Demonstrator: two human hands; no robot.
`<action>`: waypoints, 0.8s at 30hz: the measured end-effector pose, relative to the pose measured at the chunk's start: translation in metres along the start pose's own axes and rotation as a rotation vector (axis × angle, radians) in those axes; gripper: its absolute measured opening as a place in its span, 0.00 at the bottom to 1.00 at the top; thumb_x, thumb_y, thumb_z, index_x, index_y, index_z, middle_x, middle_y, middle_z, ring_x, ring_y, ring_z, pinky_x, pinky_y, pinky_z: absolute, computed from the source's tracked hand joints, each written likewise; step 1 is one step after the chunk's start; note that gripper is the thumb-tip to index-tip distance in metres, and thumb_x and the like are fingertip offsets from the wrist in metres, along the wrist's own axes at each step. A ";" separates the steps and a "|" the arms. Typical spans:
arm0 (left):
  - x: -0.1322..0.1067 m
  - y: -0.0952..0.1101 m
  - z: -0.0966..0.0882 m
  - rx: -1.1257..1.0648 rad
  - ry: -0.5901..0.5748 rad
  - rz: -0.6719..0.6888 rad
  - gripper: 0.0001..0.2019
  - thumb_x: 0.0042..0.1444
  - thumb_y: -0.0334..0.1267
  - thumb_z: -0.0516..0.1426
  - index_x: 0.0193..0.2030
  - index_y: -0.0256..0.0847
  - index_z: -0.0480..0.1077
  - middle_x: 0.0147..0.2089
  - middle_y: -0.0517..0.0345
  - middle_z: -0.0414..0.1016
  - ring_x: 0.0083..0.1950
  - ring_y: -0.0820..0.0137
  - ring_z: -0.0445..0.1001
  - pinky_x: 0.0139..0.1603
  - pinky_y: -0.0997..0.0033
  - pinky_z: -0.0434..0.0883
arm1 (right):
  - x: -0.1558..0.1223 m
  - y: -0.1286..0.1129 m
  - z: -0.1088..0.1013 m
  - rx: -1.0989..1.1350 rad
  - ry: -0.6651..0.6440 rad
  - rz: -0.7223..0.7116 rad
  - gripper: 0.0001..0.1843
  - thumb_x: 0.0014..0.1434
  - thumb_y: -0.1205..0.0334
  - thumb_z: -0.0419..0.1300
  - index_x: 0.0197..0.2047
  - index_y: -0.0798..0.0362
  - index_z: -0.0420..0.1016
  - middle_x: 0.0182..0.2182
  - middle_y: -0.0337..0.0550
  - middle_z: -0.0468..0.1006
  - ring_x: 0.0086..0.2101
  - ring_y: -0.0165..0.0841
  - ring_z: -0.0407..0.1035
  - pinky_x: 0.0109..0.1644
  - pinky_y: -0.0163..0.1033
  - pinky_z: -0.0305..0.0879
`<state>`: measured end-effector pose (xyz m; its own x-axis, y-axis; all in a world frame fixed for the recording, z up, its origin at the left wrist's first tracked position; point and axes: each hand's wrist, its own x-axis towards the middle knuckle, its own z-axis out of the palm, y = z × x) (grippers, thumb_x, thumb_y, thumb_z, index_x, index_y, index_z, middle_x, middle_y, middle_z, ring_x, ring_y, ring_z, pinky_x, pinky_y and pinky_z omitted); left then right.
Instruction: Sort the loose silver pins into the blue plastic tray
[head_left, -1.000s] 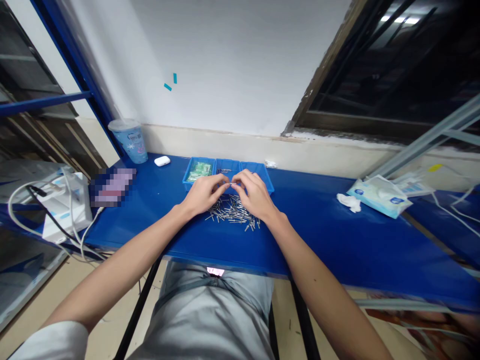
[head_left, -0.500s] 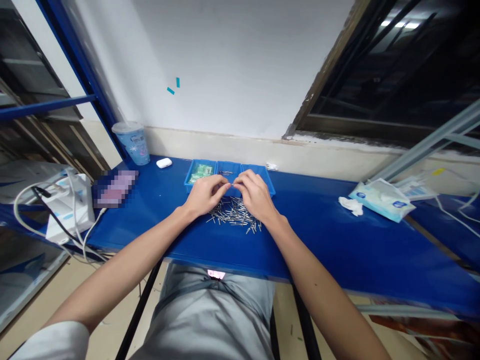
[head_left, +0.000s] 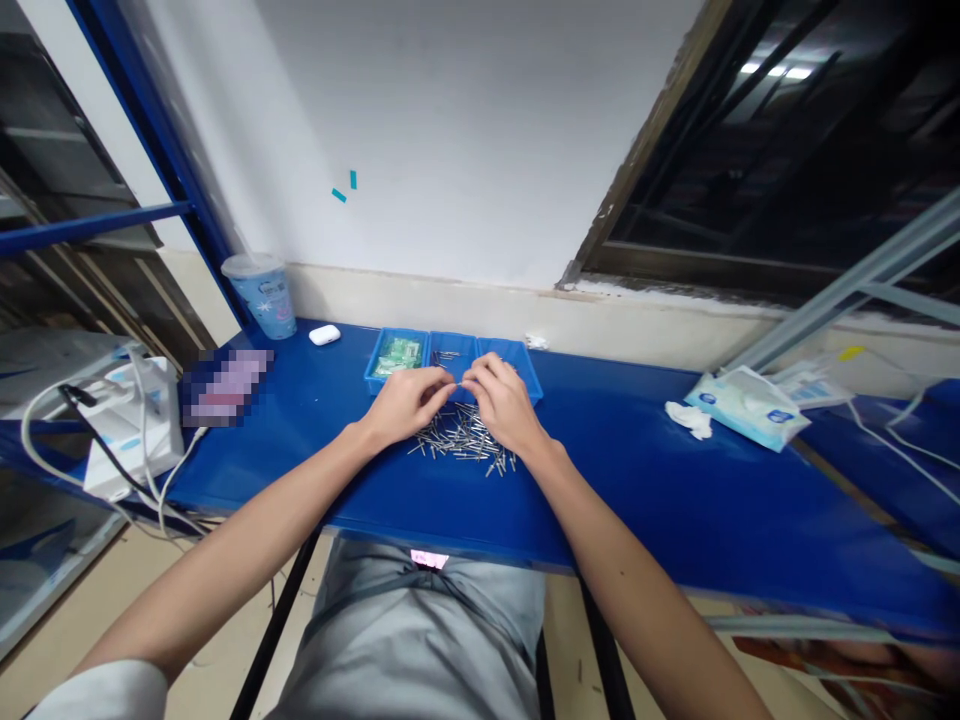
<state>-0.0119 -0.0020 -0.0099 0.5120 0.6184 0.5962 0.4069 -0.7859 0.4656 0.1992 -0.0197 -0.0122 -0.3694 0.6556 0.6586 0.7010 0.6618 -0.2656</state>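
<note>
My left hand (head_left: pixel 405 405) and my right hand (head_left: pixel 501 402) meet over a heap of small metal pins (head_left: pixel 461 442) on the blue table (head_left: pixel 660 490). Both hands are pinched, fingertips almost touching, with something tiny between them that I cannot make out. Just behind the hands stands a blue tray (head_left: pixel 525 356) with three compartments. Green parts (head_left: pixel 397 353) fill its left compartment, and a few pins lie in the middle one.
A lidded plastic cup (head_left: pixel 261 292) and a white earbud case (head_left: pixel 324 335) stand at the back left. A white device with cables (head_left: pixel 127 425) sits at the left edge. A crumpled tissue (head_left: pixel 688 417) and a tissue pack (head_left: pixel 748 403) lie to the right.
Both hands stay pinched together over the pins; only the fingers shift slightly. The camera tilted a little, so everything sits lower in the picture.
</note>
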 end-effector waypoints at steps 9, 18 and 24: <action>0.000 -0.002 -0.001 -0.030 0.041 -0.047 0.14 0.72 0.45 0.54 0.41 0.39 0.76 0.30 0.60 0.77 0.27 0.73 0.68 0.32 0.72 0.64 | 0.003 -0.005 -0.005 0.053 0.013 0.011 0.12 0.75 0.61 0.51 0.43 0.49 0.74 0.42 0.48 0.78 0.42 0.40 0.72 0.48 0.46 0.66; 0.001 -0.007 -0.011 -0.031 0.043 -0.138 0.13 0.69 0.45 0.57 0.39 0.39 0.77 0.19 0.66 0.67 0.21 0.74 0.62 0.28 0.73 0.61 | 0.002 0.003 -0.022 0.026 0.561 0.098 0.12 0.75 0.60 0.50 0.39 0.49 0.70 0.33 0.42 0.74 0.36 0.36 0.69 0.43 0.44 0.65; 0.001 -0.003 -0.010 0.025 -0.288 -0.070 0.16 0.70 0.45 0.54 0.47 0.38 0.80 0.21 0.63 0.71 0.21 0.73 0.66 0.32 0.71 0.63 | 0.003 0.017 -0.024 -0.138 0.630 0.259 0.13 0.74 0.56 0.52 0.41 0.50 0.75 0.37 0.43 0.75 0.38 0.36 0.70 0.47 0.45 0.62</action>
<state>-0.0197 0.0005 -0.0043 0.6743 0.6497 0.3510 0.4654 -0.7430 0.4811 0.2251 -0.0155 0.0023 0.2152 0.4225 0.8805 0.8057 0.4327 -0.4045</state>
